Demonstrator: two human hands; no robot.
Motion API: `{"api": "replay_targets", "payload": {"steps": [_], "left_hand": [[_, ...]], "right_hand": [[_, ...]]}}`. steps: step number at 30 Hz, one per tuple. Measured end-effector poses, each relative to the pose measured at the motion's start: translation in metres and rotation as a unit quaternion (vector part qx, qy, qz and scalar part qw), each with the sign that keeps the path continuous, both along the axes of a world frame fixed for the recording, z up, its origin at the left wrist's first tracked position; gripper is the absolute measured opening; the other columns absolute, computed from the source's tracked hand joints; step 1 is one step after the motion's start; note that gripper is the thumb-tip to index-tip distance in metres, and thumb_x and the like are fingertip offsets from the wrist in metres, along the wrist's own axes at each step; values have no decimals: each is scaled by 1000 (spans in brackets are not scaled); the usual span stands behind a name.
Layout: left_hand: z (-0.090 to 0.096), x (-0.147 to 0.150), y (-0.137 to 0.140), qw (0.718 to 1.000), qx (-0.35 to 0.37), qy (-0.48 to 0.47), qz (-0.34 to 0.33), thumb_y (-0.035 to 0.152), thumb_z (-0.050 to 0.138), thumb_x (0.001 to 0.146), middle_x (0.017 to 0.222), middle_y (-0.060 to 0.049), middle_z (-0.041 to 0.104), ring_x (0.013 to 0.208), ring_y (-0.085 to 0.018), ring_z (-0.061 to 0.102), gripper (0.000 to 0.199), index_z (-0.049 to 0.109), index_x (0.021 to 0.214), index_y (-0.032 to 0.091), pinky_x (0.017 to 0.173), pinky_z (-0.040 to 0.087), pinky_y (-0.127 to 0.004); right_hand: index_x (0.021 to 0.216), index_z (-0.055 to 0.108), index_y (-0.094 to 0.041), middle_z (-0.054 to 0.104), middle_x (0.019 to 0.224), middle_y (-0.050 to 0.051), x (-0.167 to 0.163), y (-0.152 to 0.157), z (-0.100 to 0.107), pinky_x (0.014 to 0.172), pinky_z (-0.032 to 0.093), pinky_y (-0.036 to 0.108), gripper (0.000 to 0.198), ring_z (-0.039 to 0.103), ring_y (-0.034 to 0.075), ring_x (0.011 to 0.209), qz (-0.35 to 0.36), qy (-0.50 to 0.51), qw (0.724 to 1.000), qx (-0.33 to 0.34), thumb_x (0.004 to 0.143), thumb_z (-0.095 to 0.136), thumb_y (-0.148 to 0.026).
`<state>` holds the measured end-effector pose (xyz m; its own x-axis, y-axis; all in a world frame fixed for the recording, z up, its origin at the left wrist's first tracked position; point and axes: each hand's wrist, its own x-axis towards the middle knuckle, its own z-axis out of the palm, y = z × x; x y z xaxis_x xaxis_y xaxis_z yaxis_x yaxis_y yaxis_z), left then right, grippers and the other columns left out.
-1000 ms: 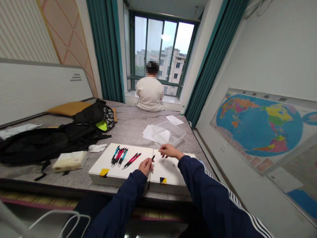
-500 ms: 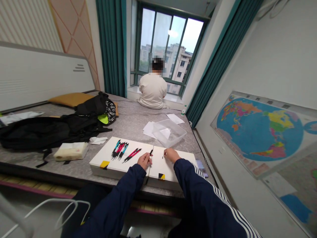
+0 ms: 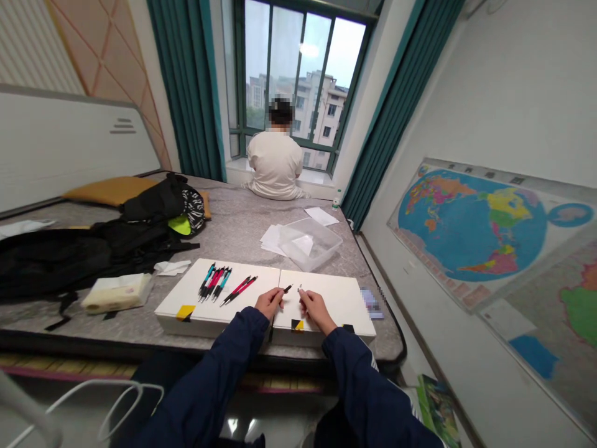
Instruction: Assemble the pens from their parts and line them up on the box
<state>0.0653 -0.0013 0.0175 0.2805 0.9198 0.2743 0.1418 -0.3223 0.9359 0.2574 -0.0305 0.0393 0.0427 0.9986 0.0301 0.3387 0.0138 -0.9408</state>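
Observation:
My left hand [image 3: 269,303] is closed around a black pen piece [image 3: 288,289], whose thin end points up and right. Close beside it, my right hand [image 3: 317,309] pinches a small silvery piece [image 3: 300,287], possibly a pen tip; it is too small to be sure. The two pieces are a short gap apart, over the white boxes [image 3: 336,298]. On the left box lie several click pens [image 3: 214,283] in blue and red with black grips, side by side. Two red pens [image 3: 239,291] rest just right of them.
A clear plastic bin [image 3: 311,244] and white papers [image 3: 273,239] lie behind the boxes. To the left are a tissue pack [image 3: 116,292] and a black backpack [image 3: 153,205]. A person [image 3: 275,162] sits by the window, facing away. A world map [image 3: 471,224] covers the right wall.
My right hand has lifted from the right box's top and come nearer my left hand, now with the small silvery piece showing. The black piece has tilted rightward. The view has shifted right.

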Motion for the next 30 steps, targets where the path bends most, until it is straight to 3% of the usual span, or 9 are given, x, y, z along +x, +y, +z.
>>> {"api": "replay_targets", "payload": {"steps": [3, 6, 10, 14, 21, 27, 30], "left_hand": [[0, 1, -1, 996, 31, 67, -44, 48, 43, 92, 64, 0, 65, 64, -15, 61, 42, 67, 108, 17, 71, 46, -27], [-3, 0, -1, 990, 40, 117, -71, 48, 42, 92, 65, 0, 66, 66, -15, 62, 43, 67, 112, 18, 72, 46, -27], [-5, 1, -2, 984, 60, 162, -47, 51, 58, 83, 66, 3, 64, 61, -14, 58, 42, 64, 110, 20, 65, 45, -25], [-4, 2, -4, 987, 68, 147, 0, 52, 63, 78, 66, 3, 63, 59, -13, 55, 35, 64, 88, 19, 60, 42, -23], [5, 3, -6, 985, 18, 167, -30, 54, 45, 88, 55, 0, 64, 55, -14, 56, 48, 69, 68, 18, 59, 41, -24], [4, 1, -7, 984, 17, 173, -40, 56, 48, 86, 52, 2, 60, 51, -13, 52, 46, 74, 86, 19, 54, 38, -23], [-1, 2, -6, 988, 43, 148, -15, 56, 61, 78, 54, 5, 56, 52, -12, 50, 41, 69, 93, 19, 56, 39, -23]], "right_hand": [[58, 48, -19, 48, 43, -3, -17, -3, -7, 39, 33, 21, 53, 44, 10, 35, 22, 74, 997, -18, 86, 46, -64], [56, 48, -19, 45, 40, -4, -23, -2, -12, 39, 33, 20, 54, 41, 9, 34, 3, 94, 996, 5, 85, 48, -64], [57, 48, -19, 46, 41, -5, -21, -5, -20, 40, 36, 20, 49, 44, 9, 36, -9, 116, 993, 18, 85, 51, -60], [61, 47, -20, 47, 44, -5, -19, -5, -24, 36, 35, 20, 43, 45, 9, 35, -23, 137, 990, -3, 84, 51, -56], [67, 48, -21, 49, 45, -6, -18, -6, -22, 35, 35, 19, 35, 45, 9, 34, -9, 138, 990, 5, 86, 48, -50], [63, 47, -21, 48, 43, -6, -18, -12, -12, 37, 34, 21, 42, 44, 10, 35, -1, 106, 994, 16, 85, 50, -57], [58, 46, -21, 44, 39, -6, -18, -13, -8, 40, 33, 22, 48, 42, 10, 36, -13, 78, 996, 29, 83, 52, -61]]}}
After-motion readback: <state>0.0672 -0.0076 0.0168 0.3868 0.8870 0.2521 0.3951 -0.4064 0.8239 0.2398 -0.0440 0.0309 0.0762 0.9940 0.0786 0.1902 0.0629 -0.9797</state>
